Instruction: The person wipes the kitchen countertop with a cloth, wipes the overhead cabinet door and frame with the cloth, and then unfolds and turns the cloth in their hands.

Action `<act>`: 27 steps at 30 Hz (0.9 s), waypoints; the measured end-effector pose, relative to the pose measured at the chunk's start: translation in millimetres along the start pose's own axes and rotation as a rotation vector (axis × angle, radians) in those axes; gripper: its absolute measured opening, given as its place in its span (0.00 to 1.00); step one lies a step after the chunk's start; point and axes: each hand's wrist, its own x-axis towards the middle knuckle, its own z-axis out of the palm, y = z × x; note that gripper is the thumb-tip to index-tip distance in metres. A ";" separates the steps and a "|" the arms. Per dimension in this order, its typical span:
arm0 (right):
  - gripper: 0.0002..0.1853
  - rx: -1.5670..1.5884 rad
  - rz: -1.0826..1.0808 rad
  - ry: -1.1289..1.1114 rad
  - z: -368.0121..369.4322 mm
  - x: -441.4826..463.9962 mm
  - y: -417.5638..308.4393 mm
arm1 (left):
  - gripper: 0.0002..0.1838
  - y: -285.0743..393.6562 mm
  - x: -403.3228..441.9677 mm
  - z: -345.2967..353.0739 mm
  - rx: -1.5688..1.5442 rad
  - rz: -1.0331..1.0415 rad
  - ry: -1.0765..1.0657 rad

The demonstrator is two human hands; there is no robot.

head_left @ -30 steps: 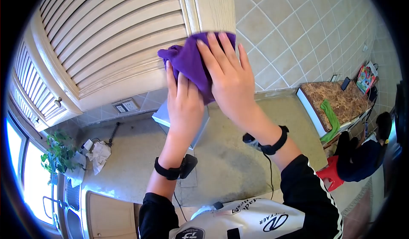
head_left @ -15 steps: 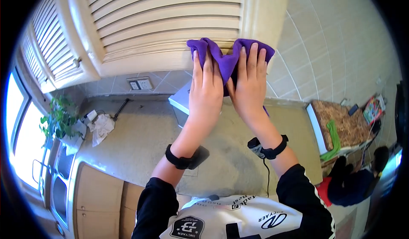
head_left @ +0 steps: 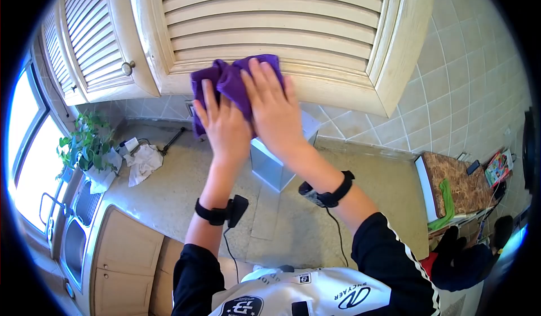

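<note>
A bunched purple cloth (head_left: 234, 82) lies against the lower rail of a cream louvred cabinet door (head_left: 332, 85). Both hands press it there with outstretched fingers. My left hand (head_left: 225, 130) is on the cloth's left part, and my right hand (head_left: 276, 110) is on its right part, close beside the left. The palms and the cloth under them are hidden. Behind and below my hands a pale box with clear sides (head_left: 270, 166) stands on the counter. Each wrist wears a black strap with a small device.
Counter (head_left: 225, 231) below; plant (head_left: 87, 144), white crumpled cloth (head_left: 143, 164) and sink (head_left: 74, 245) at left. At right, a brown marbled surface (head_left: 459, 178) bears a green cloth (head_left: 445, 203); a person in dark clothes (head_left: 462, 265) is near it. A cabinet knob (head_left: 128, 68) protrudes.
Both hands and the purple cloth first went right along the cabinet's lower edge, then back left. The view has shifted, showing more of the door's right side. The hands stay on the cloth.
</note>
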 end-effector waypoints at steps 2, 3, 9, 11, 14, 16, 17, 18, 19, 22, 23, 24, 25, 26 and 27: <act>0.28 0.028 0.114 -0.019 -17.9 -10.8 14.6 | 0.28 21.1 0.6 14.8 -0.110 0.052 0.042; 0.29 0.001 0.160 0.030 -25.7 -19.6 26.1 | 0.27 36.3 0.2 22.0 -0.184 0.070 0.063; 0.30 -0.352 0.323 0.021 -79.1 -45.2 64.3 | 0.25 121.2 17.2 28.0 -0.259 0.205 0.057; 0.30 -0.334 0.275 0.050 -74.6 -40.6 66.9 | 0.26 118.8 18.1 32.3 -0.272 0.187 0.081; 0.29 -0.260 0.195 0.098 -62.8 -23.3 62.4 | 0.29 96.1 21.8 30.2 -0.221 0.149 0.062; 0.29 -0.115 0.175 0.086 -53.2 -7.9 45.1 | 0.29 71.2 25.8 23.1 -0.311 0.102 0.044; 0.30 -0.146 0.148 0.086 -46.4 -0.6 36.6 | 0.30 58.3 28.3 18.7 -0.396 0.050 0.028; 0.30 -0.172 0.162 0.114 -39.2 4.4 26.7 | 0.30 46.7 31.4 14.3 -0.351 -0.002 0.075; 0.31 -0.197 0.174 0.143 -33.0 8.9 18.4 | 0.30 34.0 34.4 10.4 -0.306 -0.054 0.123; 0.30 -0.144 0.176 0.151 -18.6 15.5 -0.3 | 0.32 -11.0 34.1 -1.2 -0.103 -0.139 0.065; 0.31 -0.108 0.154 0.168 -5.0 16.0 -4.4 | 0.32 -20.5 34.1 -3.5 -0.096 -0.153 0.069; 0.30 -0.084 0.136 0.155 -0.8 19.3 -10.2 | 0.31 -28.1 33.8 -4.2 -0.096 -0.149 0.062; 0.30 -0.061 0.116 0.143 1.6 22.1 -14.2 | 0.31 -28.1 31.9 -2.7 -0.101 -0.139 0.053; 0.27 -0.036 0.115 0.177 4.5 24.5 -15.2 | 0.30 -27.8 31.0 1.6 -0.083 -0.090 0.083; 0.27 -0.041 0.117 0.181 1.6 22.7 -12.0 | 0.30 -26.1 30.7 5.7 -0.062 -0.050 0.120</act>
